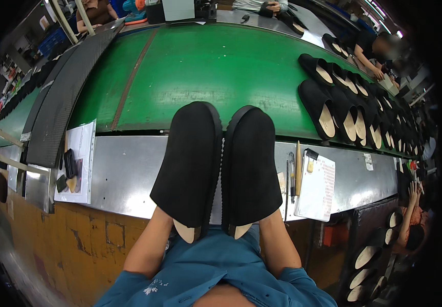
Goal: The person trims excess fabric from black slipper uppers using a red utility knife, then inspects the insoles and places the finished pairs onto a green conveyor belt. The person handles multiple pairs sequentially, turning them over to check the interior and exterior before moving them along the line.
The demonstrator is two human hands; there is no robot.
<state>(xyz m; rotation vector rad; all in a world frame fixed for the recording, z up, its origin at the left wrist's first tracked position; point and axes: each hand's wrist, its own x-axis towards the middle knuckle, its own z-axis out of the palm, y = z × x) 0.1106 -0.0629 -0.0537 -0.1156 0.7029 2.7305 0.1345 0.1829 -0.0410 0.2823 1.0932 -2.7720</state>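
Observation:
Two black closed-toe clogs are held up side by side, toes pointing away from me, ridged soles facing each other with a narrow gap between. My left hand (164, 217) holds the left clog (190, 158); my right hand (271, 218) holds the right clog (252, 158). Both sets of fingers are hidden by the black uppers, and only the wrists and forearms show. Pale insoles peek out at the heel ends near my blue shirt. The clogs hang over the metal ledge (121, 176) and overlap the near edge of the green conveyor belt (216, 61).
Rows of black clogs (317, 106) stand on the belt's right side. Papers (315, 192), a pen (292, 171) and a wooden stick (298, 169) lie right on the ledge; a sleeved sheet (81, 169) lies left. More clogs (367, 257) sit lower right. Other people work beyond the belt and at right.

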